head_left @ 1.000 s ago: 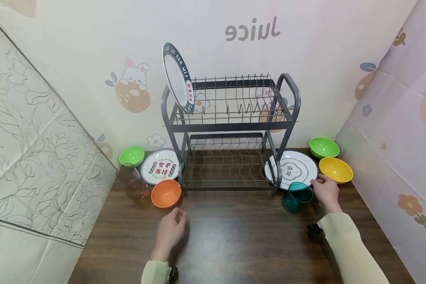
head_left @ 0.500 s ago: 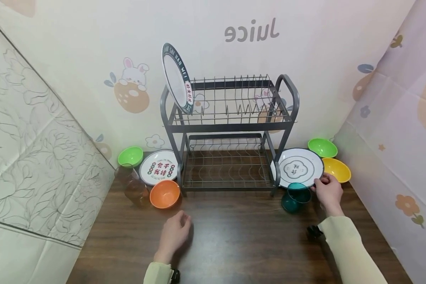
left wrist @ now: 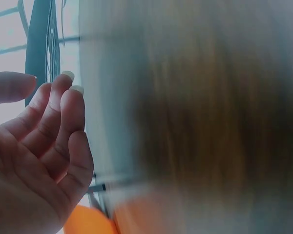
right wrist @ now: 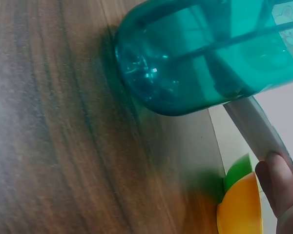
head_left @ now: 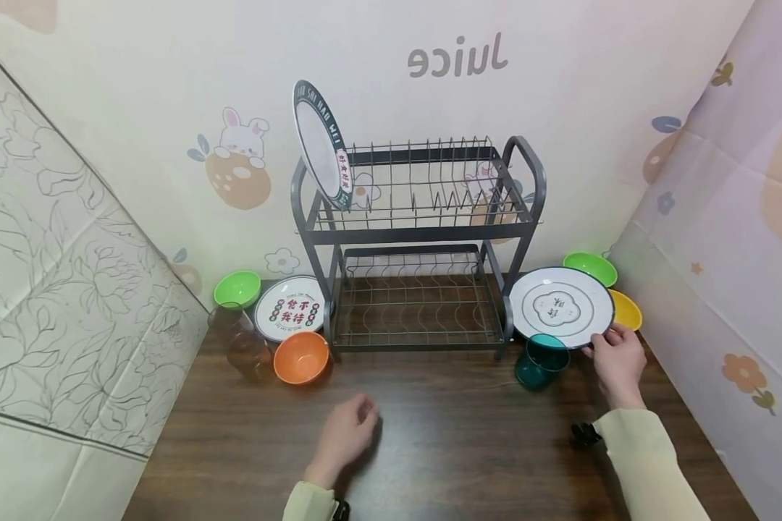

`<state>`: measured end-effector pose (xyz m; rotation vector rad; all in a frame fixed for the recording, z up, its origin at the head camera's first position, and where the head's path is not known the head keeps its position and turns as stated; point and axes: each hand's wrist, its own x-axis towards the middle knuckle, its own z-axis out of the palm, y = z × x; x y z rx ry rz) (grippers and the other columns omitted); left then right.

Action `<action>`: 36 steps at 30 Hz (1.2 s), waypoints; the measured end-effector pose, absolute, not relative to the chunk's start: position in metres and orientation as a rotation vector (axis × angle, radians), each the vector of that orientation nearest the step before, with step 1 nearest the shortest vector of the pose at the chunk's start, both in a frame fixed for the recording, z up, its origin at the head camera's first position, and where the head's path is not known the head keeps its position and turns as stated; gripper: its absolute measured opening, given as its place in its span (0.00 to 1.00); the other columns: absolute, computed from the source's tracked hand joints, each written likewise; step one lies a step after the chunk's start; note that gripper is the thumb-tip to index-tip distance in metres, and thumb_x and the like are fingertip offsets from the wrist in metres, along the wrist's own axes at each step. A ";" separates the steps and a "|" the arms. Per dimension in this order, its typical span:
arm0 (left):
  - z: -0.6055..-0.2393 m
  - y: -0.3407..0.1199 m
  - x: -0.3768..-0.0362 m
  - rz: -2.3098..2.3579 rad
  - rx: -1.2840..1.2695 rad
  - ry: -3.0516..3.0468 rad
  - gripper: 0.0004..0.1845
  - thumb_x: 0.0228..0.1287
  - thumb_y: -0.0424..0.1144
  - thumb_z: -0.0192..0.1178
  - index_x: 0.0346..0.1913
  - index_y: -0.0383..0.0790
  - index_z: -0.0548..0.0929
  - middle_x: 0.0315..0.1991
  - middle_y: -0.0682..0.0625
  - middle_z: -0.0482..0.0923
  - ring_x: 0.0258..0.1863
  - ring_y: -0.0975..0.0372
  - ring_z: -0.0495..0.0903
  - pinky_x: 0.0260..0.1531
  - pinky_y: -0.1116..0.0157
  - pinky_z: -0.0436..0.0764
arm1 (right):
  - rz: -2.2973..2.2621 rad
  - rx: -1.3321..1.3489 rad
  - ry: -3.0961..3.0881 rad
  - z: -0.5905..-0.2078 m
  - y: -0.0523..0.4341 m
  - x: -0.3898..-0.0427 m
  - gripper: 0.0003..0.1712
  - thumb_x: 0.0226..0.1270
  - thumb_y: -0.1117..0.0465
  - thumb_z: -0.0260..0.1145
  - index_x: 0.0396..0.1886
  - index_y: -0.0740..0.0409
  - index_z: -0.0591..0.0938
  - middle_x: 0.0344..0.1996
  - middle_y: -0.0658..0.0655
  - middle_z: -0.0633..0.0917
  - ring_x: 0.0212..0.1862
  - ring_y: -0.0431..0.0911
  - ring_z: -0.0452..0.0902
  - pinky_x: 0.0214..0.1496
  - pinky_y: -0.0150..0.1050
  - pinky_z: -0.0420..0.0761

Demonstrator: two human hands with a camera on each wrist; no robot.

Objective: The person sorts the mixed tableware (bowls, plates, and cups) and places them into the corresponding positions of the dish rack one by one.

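Note:
My right hand (head_left: 615, 358) pinches the near rim of a white plate (head_left: 562, 307) with a dark border, tilted up off the table beside the rack's right leg. The right wrist view shows that plate (right wrist: 256, 131) edge-on with a finger on it, next to a teal glass (right wrist: 210, 53). The teal glass (head_left: 542, 360) stands just left of that hand. My left hand (head_left: 348, 434) hovers over the table's middle with loosely curled fingers (left wrist: 53, 122), holding nothing. A grey two-tier dish rack (head_left: 417, 231) holds one upright plate (head_left: 322, 145) at its top left.
Left of the rack lie a green bowl (head_left: 237, 288), a printed plate (head_left: 291, 317), an orange bowl (head_left: 302, 357) and a brown glass (head_left: 244, 347). On the right sit a green bowl (head_left: 589, 266) and a yellow bowl (head_left: 625, 310). Walls close in on both sides.
The right hand has lifted the plate's near edge and raised it off the table, moving it right over the yellow bowl. The left hand has drifted right and nearer.

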<state>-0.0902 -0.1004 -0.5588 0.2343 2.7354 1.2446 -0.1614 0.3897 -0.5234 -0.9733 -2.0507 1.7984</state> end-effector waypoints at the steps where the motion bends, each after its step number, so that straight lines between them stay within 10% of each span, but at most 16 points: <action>1: -0.559 -0.097 -0.089 1.261 0.261 2.718 0.04 0.72 0.42 0.58 0.39 0.48 0.81 0.20 0.61 0.75 0.16 0.68 0.74 0.21 0.66 0.73 | 1.821 -0.981 -2.013 -0.524 0.390 -0.160 0.36 0.73 0.61 0.61 0.76 0.56 0.60 0.71 0.68 0.67 0.36 0.35 0.79 0.33 0.27 0.81; 36: -0.553 -0.152 -0.096 1.262 -0.146 2.845 0.05 0.71 0.43 0.60 0.43 0.46 0.83 0.31 0.55 0.81 0.28 0.62 0.77 0.28 0.61 0.77 | 2.163 -0.893 -1.394 -0.467 0.360 -0.094 0.42 0.64 0.70 0.69 0.75 0.47 0.63 0.49 0.51 0.78 0.37 0.40 0.85 0.32 0.35 0.84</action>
